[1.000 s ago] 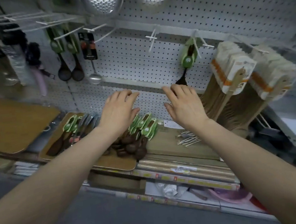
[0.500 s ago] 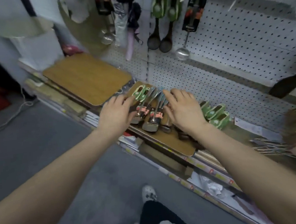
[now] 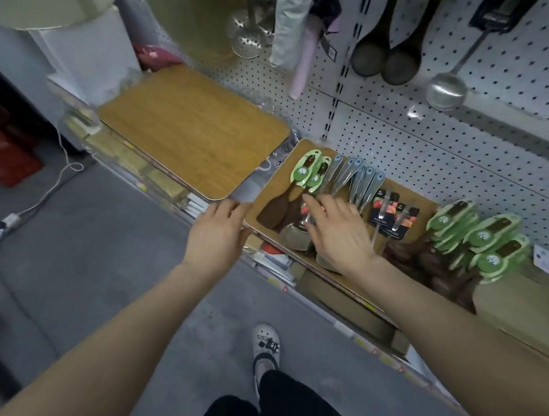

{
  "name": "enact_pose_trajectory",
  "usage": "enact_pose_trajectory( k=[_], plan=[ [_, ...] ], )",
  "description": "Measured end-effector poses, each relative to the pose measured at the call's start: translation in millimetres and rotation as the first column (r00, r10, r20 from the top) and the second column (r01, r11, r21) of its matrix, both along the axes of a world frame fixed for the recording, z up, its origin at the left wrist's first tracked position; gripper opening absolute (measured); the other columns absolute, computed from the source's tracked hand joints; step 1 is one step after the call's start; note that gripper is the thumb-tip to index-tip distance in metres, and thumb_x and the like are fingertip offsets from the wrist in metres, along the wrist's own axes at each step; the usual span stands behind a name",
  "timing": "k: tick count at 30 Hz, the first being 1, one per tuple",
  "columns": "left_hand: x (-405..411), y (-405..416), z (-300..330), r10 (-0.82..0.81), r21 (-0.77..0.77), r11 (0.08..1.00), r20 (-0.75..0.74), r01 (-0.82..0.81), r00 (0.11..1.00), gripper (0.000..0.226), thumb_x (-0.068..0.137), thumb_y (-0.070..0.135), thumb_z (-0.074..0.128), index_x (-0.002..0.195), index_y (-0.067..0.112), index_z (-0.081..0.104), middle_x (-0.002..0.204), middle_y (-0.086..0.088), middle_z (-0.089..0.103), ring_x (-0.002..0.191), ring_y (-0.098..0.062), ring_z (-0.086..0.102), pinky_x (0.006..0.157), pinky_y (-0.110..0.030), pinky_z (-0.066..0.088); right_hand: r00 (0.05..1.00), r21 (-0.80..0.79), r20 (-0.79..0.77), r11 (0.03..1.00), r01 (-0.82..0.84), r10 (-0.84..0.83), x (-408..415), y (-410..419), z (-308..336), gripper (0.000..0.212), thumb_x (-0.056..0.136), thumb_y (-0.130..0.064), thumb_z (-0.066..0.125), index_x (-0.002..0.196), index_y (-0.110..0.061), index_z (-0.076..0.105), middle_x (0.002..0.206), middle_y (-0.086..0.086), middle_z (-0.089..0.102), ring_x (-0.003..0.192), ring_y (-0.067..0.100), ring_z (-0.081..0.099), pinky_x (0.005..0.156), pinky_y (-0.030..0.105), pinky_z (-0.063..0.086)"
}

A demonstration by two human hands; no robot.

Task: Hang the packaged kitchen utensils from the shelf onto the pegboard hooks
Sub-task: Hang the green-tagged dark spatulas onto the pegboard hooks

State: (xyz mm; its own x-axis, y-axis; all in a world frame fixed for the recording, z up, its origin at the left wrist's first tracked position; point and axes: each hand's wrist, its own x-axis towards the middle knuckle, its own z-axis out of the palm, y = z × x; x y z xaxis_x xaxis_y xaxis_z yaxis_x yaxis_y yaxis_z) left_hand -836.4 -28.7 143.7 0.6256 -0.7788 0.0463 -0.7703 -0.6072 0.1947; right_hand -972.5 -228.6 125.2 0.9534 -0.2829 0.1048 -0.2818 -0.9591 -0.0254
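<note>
Wooden spatulas (image 3: 282,203) with green card tops lie loose on the small board (image 3: 336,272), right under the right hand's fingertips (image 3: 309,201); steel utensils (image 3: 357,176) fan out just past them toward the pegboard (image 3: 428,146). Right hand (image 3: 336,232) hovers palm down, fingers straight and slightly spread, nothing pinched yet; can't tell if the tips touch the packs. Left hand (image 3: 217,235) rests at the board's near corner, fingers relaxed and together, thumb side against the edge, holding nothing

Risks as I read it:
- packs overlap, so lifting one likely drags its neighbour off the board toward the floor
- board sits on stacked stock beside the big wooden board (image 3: 192,132); a push from the left hand could tip or slide it
- grabbing by the card top may tear the hang hole
- second pile of green packs (image 3: 481,241) beyond the right wrist could get swept by the forearm
</note>
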Motion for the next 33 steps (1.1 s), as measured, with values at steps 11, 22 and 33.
enact_pose_trajectory(
  k=[11, 22, 33],
  plan=[
    [89.0, -70.9, -130.7, -0.186, 0.133, 0.969, -0.154, 0.207, 0.97, 0.047, 0.092, 0.021, 0.064, 0.138, 0.016, 0.054, 0.127, -0.008, 0.058, 0.11, -0.034, 0.054, 0.087, -0.044, 0.05, 0.961, 0.062, -0.136, 0.966, 0.25, -0.24, 61.4, -41.0, -110.6, 0.048, 0.102, -0.024, 0.051, 0.148, -0.014, 0.044, 0.133, 0.012, 0.057, 0.115, 0.032, 0.058, 0.098, 0.045, 0.048],
    [129.2, -195.6, -242.8, -0.193, 0.0, 0.98, -0.262, 0.2, 0.946, 0.044, 0.101, 0.032, 0.049, 0.14, 0.011, 0.044, 0.127, -0.013, 0.054, 0.114, -0.031, 0.051, 0.096, -0.039, 0.04, 0.957, -0.027, -0.113, 0.964, 0.265, -0.266, 81.6, -90.5, -208.4, 0.055, 0.089, -0.017, 0.07, 0.141, -0.017, 0.053, 0.122, 0.007, 0.064, 0.103, 0.028, 0.064, 0.088, 0.04, 0.051],
    [146.5, -218.9, -269.9, -0.038, -0.054, 0.998, -0.397, 0.018, 0.917, 0.051, 0.09, -0.001, 0.053, 0.138, 0.007, 0.04, 0.129, -0.018, 0.047, 0.111, -0.036, 0.053, 0.091, -0.041, 0.041, 0.96, 0.022, 0.018, 0.96, 0.277, -0.278, 118.2, -129.0, -221.0, 0.04, 0.095, -0.014, 0.059, 0.135, -0.015, 0.059, 0.115, 0.006, 0.067, 0.105, 0.031, 0.06, 0.088, 0.042, 0.046]
  ],
)
